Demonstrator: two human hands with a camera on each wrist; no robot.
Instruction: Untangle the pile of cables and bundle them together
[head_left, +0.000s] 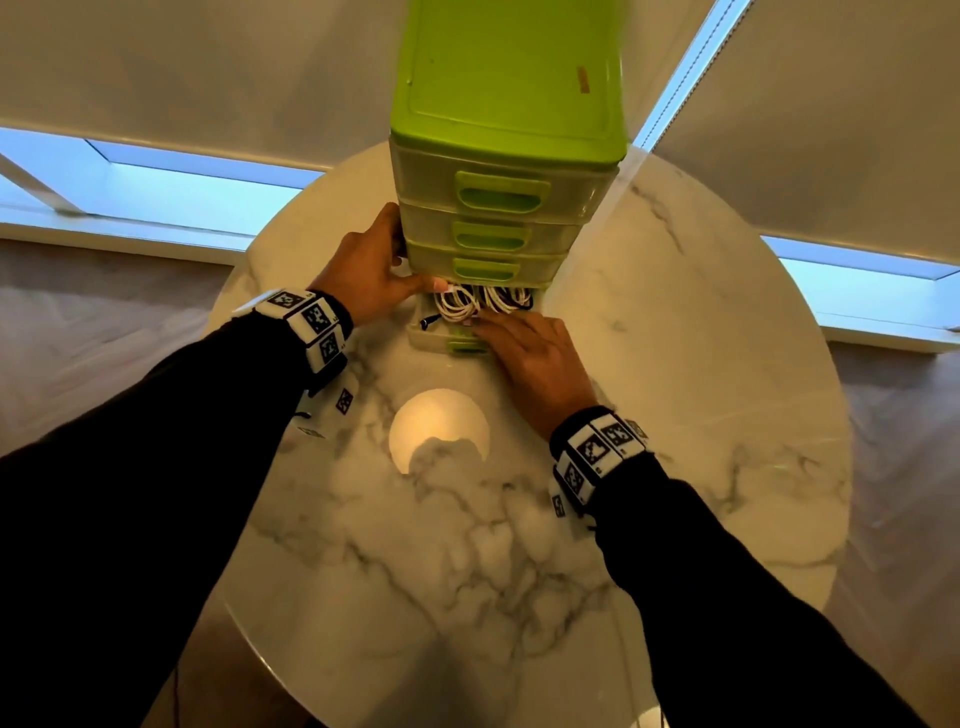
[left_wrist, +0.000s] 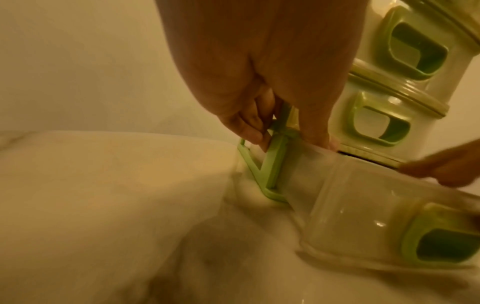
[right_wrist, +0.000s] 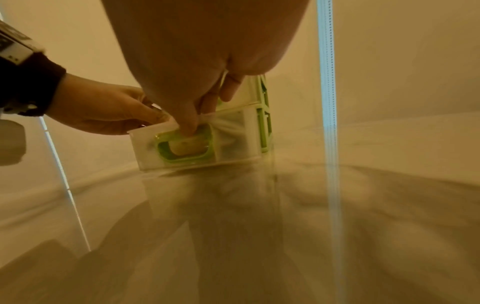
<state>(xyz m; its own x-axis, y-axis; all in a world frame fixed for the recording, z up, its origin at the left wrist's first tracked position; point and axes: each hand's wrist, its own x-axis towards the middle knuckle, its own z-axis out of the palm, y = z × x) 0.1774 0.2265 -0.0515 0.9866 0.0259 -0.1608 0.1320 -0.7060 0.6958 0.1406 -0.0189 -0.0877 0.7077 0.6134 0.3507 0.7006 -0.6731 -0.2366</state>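
A tangle of white and black cables (head_left: 480, 304) lies in the pulled-out bottom drawer (head_left: 426, 338) of a green-topped drawer tower (head_left: 498, 208). My left hand (head_left: 374, 265) grips the tower's left side; its fingers (left_wrist: 255, 131) curl round the green frame, and the thumb rests at the drawer's back rim. My right hand (head_left: 530, 353) lies over the drawer's front. One digit of it (right_wrist: 188, 123) hooks into the green handle (right_wrist: 187, 152), while the other fingers lie over the drawer's top edge. The wrist views do not show the cables.
The tower stands at the far side of a round marble table (head_left: 519, 545), its three upper drawers closed. A round light reflection (head_left: 439, 431) shows on the tabletop in front of the drawer. Behind are blinds and a window strip (head_left: 156, 192).
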